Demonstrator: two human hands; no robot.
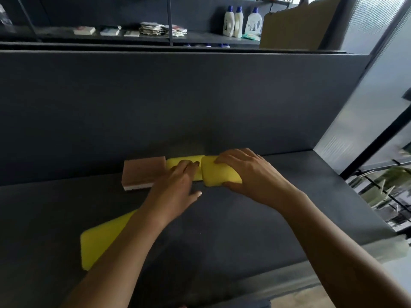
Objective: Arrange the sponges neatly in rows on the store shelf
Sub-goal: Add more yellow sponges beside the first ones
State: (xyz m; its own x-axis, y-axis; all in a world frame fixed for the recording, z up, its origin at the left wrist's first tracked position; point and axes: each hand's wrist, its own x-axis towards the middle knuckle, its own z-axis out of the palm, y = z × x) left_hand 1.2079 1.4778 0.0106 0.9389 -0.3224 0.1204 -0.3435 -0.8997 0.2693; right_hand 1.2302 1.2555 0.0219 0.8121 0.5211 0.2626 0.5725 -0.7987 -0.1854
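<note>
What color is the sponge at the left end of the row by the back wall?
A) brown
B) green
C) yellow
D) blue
A, the brown sponge lies at the row's left end; to its right come the middle yellow sponge and the right yellow sponge.
</note>
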